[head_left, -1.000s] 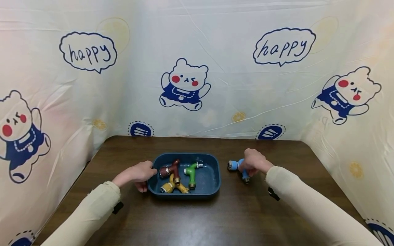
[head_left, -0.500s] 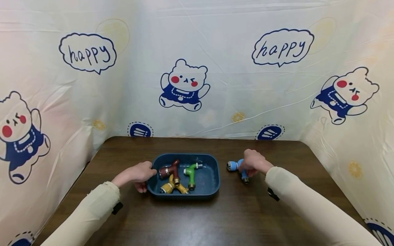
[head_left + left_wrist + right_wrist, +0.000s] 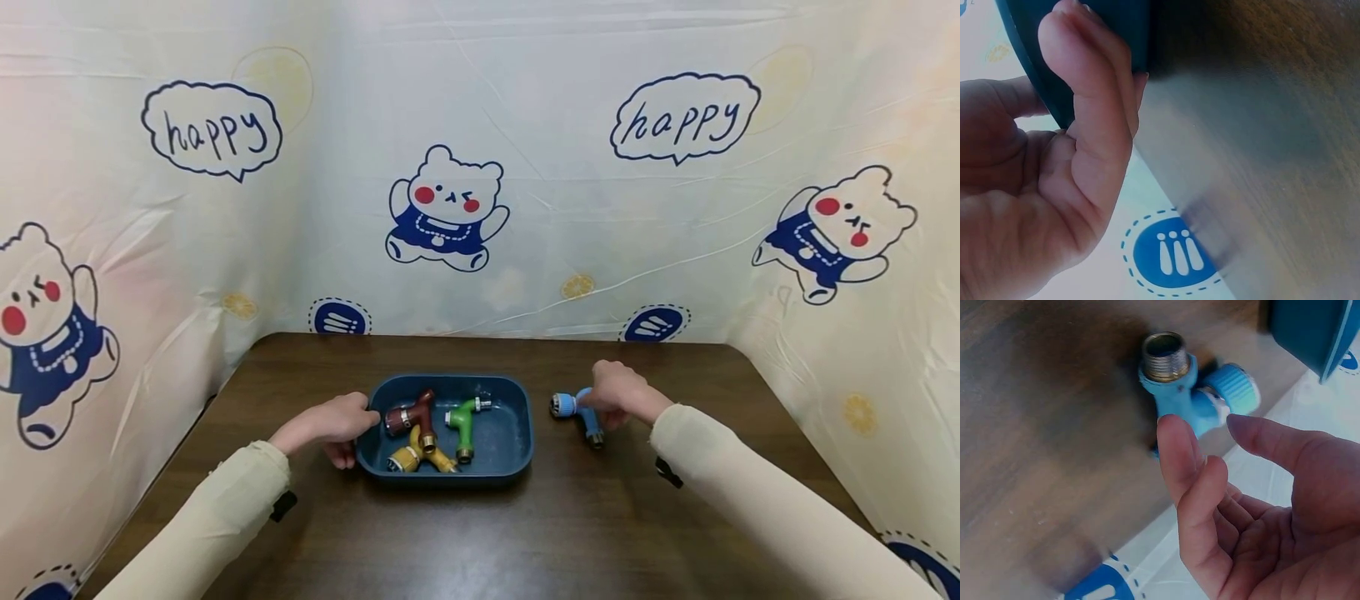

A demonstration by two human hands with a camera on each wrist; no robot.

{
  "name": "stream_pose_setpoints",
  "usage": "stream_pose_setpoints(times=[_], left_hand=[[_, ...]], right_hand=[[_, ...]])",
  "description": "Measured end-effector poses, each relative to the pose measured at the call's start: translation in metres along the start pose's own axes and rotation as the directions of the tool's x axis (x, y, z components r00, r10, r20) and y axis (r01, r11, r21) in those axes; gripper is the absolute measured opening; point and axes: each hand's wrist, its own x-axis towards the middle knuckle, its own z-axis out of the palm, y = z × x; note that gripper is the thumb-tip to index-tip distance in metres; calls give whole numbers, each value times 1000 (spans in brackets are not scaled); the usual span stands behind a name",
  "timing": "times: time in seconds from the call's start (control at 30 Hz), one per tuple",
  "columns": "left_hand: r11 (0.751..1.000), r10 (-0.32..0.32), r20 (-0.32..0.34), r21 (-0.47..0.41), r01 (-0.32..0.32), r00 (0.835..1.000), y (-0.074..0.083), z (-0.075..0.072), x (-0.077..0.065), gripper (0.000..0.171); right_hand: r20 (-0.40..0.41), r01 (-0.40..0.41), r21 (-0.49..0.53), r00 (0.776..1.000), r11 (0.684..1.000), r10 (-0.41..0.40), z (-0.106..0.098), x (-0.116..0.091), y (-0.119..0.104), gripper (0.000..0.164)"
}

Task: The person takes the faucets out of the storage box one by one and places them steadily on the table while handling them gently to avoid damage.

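Head view, blue branched metal-threaded tap (image 3: 588,418): on surface (image 3: 450,537), right of dark-blue rectangular tray (image 3: 465,481), lying near-to-far.
Right hand (image 3: 621,395): nearer, parted slightly at tap; cannot tell whether gripping.
Left hand (image 3: 343,421): pinching tray's left rim.

Right hand (image 3: 621,392): bare counter (image 3: 592,525) on its near side; to its left, blue tap (image 3: 588,422) then tray (image 3: 504,437) block the way.

Right hand (image 3: 621,393) slightly farther right
More of the blue tap (image 3: 584,413) now shows beside its fingers.
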Motion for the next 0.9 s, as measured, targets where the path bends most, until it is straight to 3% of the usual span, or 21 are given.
stream_pose_setpoints(times=[0.3, 0.53, 0.6, 0.73, 0.8, 0.9], left_hand=[[999, 7, 20, -42, -7, 1000, -2, -1, 2, 31], [995, 88, 94, -62, -83, 992, -30, -3, 30, 34], [994, 94, 93, -69, -88, 991, -30, -2, 27, 33], [996, 53, 58, -78, -48, 997, -10, 0, 4, 30], [996, 47, 54, -76, -43, 997, -10, 0, 3, 30], [996, 75, 75, -60, -71, 994, -31, 0, 24, 35]], right_hand=[[-31, 46, -38, 998, 998, -47, -9, -15, -10, 29], [-51, 88, -78, 994, 993, -92, -11, -27, -20, 31], [-74, 110, -94, 990, 990, -117, -10, -30, -22, 33], [-124, 135, -124, 981, 983, -151, -8, -33, -27, 36], [-146, 138, -143, 977, 980, -159, -8, -34, -30, 36], [-174, 147, -168, 969, 975, -176, -7, -36, -35, 36]])
